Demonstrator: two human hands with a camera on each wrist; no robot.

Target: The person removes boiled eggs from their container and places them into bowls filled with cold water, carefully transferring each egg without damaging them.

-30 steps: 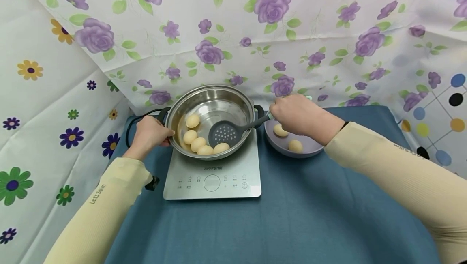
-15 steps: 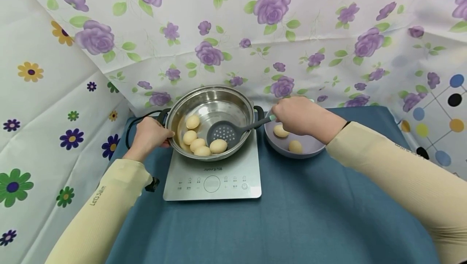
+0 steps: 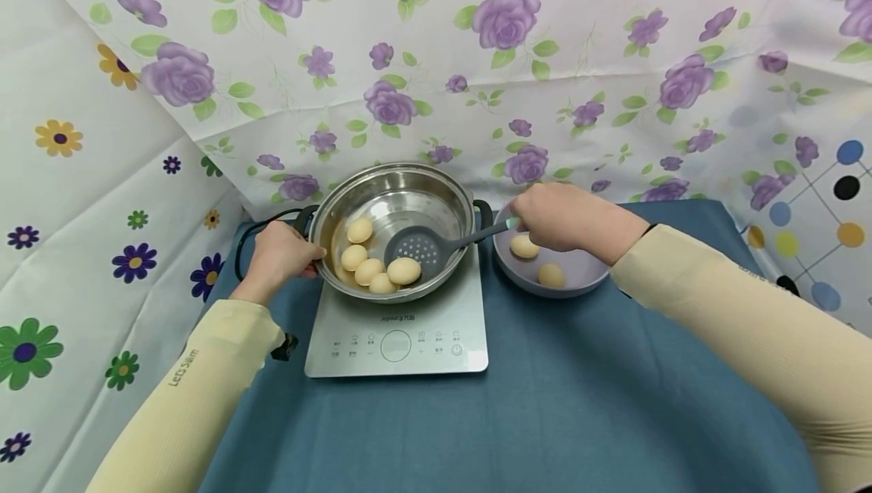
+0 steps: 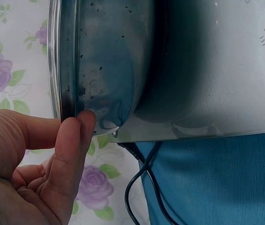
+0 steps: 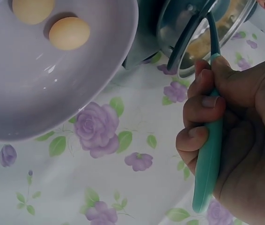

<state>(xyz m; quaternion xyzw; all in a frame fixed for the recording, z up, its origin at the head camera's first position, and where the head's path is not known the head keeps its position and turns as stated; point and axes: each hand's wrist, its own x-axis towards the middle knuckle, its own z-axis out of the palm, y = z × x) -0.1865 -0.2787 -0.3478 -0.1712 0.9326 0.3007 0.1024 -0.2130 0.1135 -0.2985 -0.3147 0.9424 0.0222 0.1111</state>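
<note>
My left hand (image 3: 282, 251) pinches the steel pot (image 3: 422, 175) at its left edge, by the black handle; the left wrist view shows thumb and fingers (image 4: 64, 154) on the rim. My right hand (image 3: 559, 216) grips the teal handle (image 5: 209, 159) of a skimmer, with fingers curled round it. The skimmer's grey perforated head (image 3: 418, 241) is tilted inside the pot. One egg (image 3: 404, 271) lies against the front part of the head. Several other eggs (image 3: 369, 272) sit in shallow water along the pot's left and front side.
The pot stands on a silver induction cooker (image 3: 395, 357). To its right, a lilac bowl (image 3: 545, 286) holds two eggs (image 3: 524, 245), under my right hand. A black cable (image 4: 132, 192) runs behind my left hand. Blue cloth (image 3: 579, 402) covers the table; flowered sheets (image 3: 436, 39) hang behind.
In the pot, the skimmer's head has shifted slightly left. The egg at the front has moved left and up onto the head's edge. My left hand has stayed at the rim.
</note>
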